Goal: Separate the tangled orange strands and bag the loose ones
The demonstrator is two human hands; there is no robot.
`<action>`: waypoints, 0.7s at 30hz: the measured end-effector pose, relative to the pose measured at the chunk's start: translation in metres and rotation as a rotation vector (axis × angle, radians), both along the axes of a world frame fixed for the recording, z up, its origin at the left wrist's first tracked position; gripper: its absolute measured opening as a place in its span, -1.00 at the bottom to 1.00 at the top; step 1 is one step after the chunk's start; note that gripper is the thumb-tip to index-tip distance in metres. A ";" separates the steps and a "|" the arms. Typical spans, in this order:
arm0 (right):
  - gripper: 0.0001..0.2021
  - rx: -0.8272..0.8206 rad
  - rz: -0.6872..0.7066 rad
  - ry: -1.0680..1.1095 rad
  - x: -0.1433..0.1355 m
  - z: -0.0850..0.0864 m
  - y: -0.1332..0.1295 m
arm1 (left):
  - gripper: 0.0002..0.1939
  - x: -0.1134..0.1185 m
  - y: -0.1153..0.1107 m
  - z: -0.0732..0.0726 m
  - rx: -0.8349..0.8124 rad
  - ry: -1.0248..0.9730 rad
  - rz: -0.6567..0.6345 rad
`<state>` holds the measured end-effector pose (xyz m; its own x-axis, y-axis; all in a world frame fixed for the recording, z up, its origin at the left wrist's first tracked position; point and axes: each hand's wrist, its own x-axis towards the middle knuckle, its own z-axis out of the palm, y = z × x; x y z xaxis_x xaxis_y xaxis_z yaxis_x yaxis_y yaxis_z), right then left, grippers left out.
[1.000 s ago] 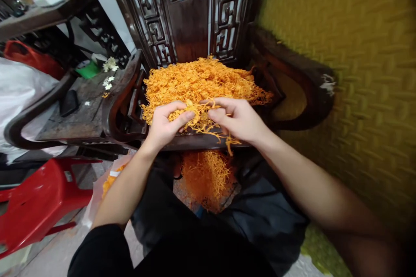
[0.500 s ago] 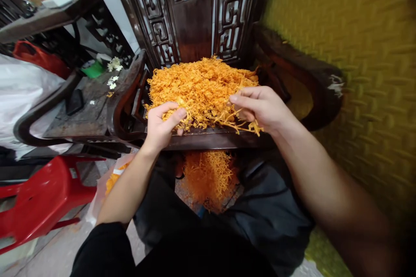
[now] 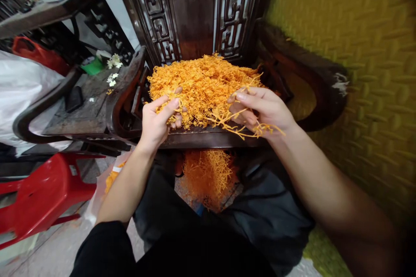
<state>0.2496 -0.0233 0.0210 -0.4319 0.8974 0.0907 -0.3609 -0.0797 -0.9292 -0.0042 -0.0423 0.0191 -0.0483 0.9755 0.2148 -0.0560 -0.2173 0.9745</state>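
A big heap of orange, branching pieces [image 3: 201, 80] covers the seat of a dark carved wooden chair [image 3: 195, 21]. At the heap's left front, my left hand [image 3: 159, 119] pinches a small orange piece between thumb and fingers. My right hand [image 3: 264, 110] is closed on thin orange stems [image 3: 235, 127] at the heap's right front; their loose ends stick out left and below the palm. The two hands are apart. Between my legs, under the seat edge, lies another orange bunch [image 3: 209, 177].
A red plastic stool [image 3: 45, 190] and a pale bag with orange pieces [image 3: 100, 181] are at lower left. A side table [image 3: 87, 112] holds green tape [image 3: 92, 66], white flowers and a dark object. Yellow textured surface [image 3: 373, 73] on the right.
The fingers of my left hand have shifted slightly, with more fingertips showing. My right hand has turned a little, and the stems in it spread further right across the palm.
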 end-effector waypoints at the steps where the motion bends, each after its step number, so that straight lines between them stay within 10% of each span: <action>1: -0.74 -0.026 0.009 0.044 0.000 -0.001 0.001 | -0.64 0.000 0.002 0.000 -0.001 -0.003 0.003; 11: -0.54 -0.074 -0.139 -0.005 0.002 0.003 -0.001 | -0.65 0.012 0.018 -0.005 -0.112 -0.104 -0.012; 21: -0.64 -0.058 0.035 0.038 -0.002 -0.004 0.002 | -0.94 0.027 0.010 -0.001 -0.360 -0.215 -0.235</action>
